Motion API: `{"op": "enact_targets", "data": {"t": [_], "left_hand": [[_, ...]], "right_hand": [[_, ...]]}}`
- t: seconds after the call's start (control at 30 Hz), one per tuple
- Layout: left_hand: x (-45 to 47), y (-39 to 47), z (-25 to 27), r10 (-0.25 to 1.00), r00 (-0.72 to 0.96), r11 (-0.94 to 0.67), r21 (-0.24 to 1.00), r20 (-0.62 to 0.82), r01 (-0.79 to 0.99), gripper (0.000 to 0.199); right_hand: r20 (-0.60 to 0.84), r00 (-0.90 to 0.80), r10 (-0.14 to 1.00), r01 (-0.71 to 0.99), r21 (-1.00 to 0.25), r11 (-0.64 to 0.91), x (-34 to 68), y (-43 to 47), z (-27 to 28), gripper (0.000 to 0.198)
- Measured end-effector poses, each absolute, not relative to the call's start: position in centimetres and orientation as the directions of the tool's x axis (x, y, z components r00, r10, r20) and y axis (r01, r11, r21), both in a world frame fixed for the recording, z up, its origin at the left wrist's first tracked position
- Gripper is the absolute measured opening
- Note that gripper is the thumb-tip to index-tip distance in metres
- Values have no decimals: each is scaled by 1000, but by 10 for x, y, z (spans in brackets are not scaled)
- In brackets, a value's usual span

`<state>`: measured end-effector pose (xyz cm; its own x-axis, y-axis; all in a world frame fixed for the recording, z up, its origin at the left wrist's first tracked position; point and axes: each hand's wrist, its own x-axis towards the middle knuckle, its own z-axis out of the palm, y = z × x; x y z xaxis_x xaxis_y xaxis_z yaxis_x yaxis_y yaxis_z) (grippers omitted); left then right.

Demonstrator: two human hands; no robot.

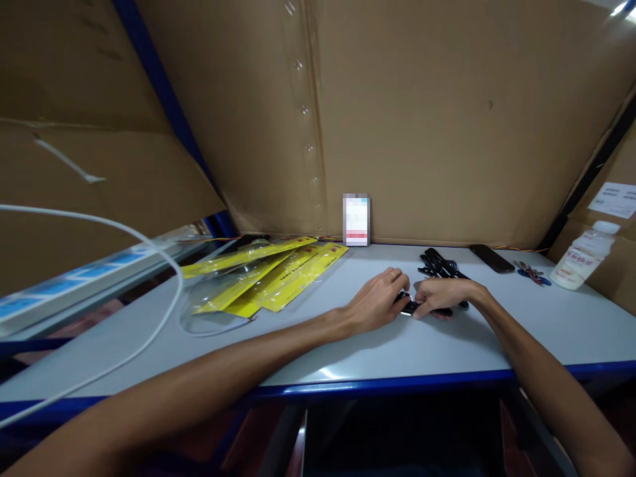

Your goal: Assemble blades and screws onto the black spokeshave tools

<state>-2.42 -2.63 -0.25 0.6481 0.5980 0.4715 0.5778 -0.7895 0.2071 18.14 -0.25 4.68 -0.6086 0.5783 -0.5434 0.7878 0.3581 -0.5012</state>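
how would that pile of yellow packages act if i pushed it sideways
The yellow packages would probably slide over one another, since they lie overlapped in a loose fan. They are likely light and somewhat bendy, as they look thin and flat. The clear plastic around them may be slippery, judging by its shiny highlights.

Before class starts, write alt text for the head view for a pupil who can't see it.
A person's left hand and right hand touch a small black item at a pale table. Yellow packages lie to the left; a dark phone and a bottle are to the right.
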Motion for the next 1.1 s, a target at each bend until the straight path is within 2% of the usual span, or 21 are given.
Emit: {"op": "enact_targets", "data": {"t": [0.07,0.2,0.3,0.4,0.53,0.67,0.77,0.87,1.0,1.1], "left_hand": [[-25,-23,-3,613,646,-778,204,455,595,10],[-27,-22,-3,533,729,-840,165,431,517,27],[-26,-26,-1,488,754,-869,161,439,468,21],[-24,-28,-2,530,706,-841,186,470,508,9],[-24,-25,-4,601,640,-787,214,479,579,11],[-26,-22,-3,548,715,-832,196,435,519,24],[-25,-25,-2,561,698,-824,221,444,522,16],[-23,-27,-3,624,642,-775,247,445,582,19],[-22,-24,-5,644,642,-753,193,417,629,6],[-24,-23,-4,617,670,-775,170,412,609,10]], "right_hand": [[-542,-610,577,785,-510,351,182,-2,46,38],[-536,-626,567,772,-528,354,183,-1,45,35],[-538,-613,578,783,-512,354,182,-2,46,34],[-546,-612,572,787,-491,373,181,-3,47,36],[-547,-611,572,789,-480,384,181,-2,47,36],[-548,-602,580,794,-488,363,181,-3,47,35],[-551,-602,578,794,-493,357,181,-4,47,36],[-555,-604,572,794,-485,368,181,-3,47,37],[-549,-602,580,794,-488,362,181,-3,47,37],[-544,-610,576,787,-503,357,182,-3,47,37]]}}
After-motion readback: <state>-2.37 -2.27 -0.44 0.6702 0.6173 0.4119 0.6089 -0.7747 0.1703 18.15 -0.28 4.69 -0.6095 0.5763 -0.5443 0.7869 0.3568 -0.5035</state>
